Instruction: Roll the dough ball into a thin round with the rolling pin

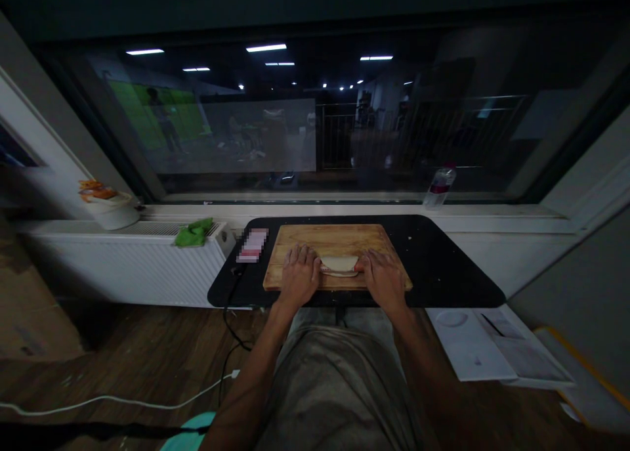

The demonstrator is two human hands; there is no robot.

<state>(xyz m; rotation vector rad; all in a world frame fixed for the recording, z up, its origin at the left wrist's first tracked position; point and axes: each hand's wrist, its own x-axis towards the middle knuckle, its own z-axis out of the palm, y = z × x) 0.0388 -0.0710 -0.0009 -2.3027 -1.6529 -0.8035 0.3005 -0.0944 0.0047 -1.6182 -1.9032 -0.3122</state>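
Head view: left hand (300,272) and right hand (382,274) are touching opposite ends of a pale layered roll (339,264) lying on the cutting board (335,239); whether fingers (302,251) are clamping it, I cannot tell. On the windowsill (295,211) a plastic bottle (440,187) is standing, its contents unclear.

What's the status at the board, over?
Left hand, right hand at opposite ends of pale piece. Piece on wooden board. Blurred pink item left of board, outside both hands.
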